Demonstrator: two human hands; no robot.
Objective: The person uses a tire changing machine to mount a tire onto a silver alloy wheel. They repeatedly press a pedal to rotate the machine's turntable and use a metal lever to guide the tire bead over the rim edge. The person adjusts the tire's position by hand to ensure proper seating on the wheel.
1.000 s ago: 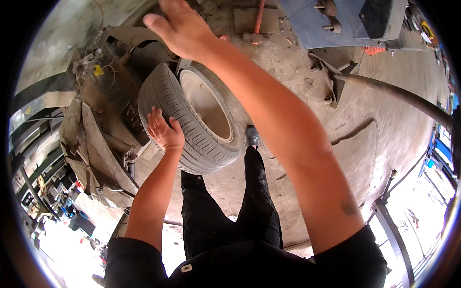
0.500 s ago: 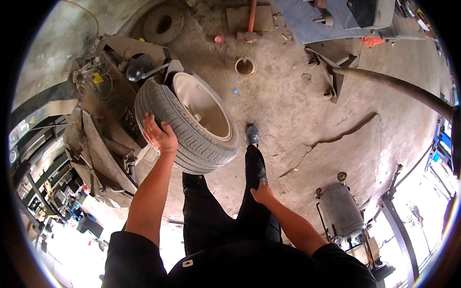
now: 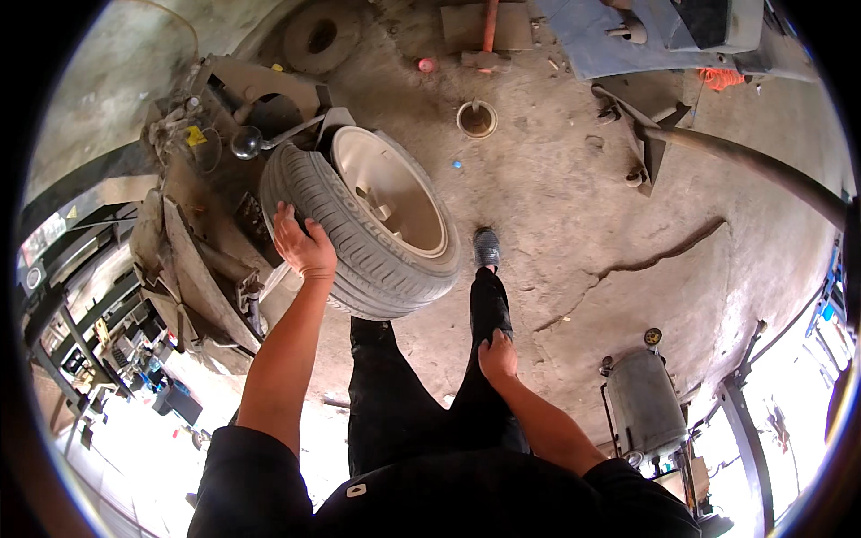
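Observation:
A tyre [image 3: 381, 269] on a pale steel rim [image 3: 387, 193] stands tilted in front of me, its tread toward me. My left hand [image 3: 303, 242] lies against the tread at its left side, fingers stretched and thumb apart. Empty and away from the wheel, my right hand [image 3: 498, 357] rests on my right leg near the knee, its fingers partly hidden by its own angle. Beside the tyre on the left is a metal machine with a ball-ended lever [image 3: 247, 142] that reaches toward the rim.
A hammer [image 3: 487, 59] with a red handle lies on a plate at the back. Nearer stands a small round can [image 3: 476, 118]. A long bar [image 3: 753, 161] juts in from the right above a metal bracket. A grey tank [image 3: 644, 403] with a gauge stands at lower right.
The whole view has shifted slightly, moving the scene a little to the right. My left hand stays on the tread, and my right hand stays on my leg. The wheel looks slightly turned.

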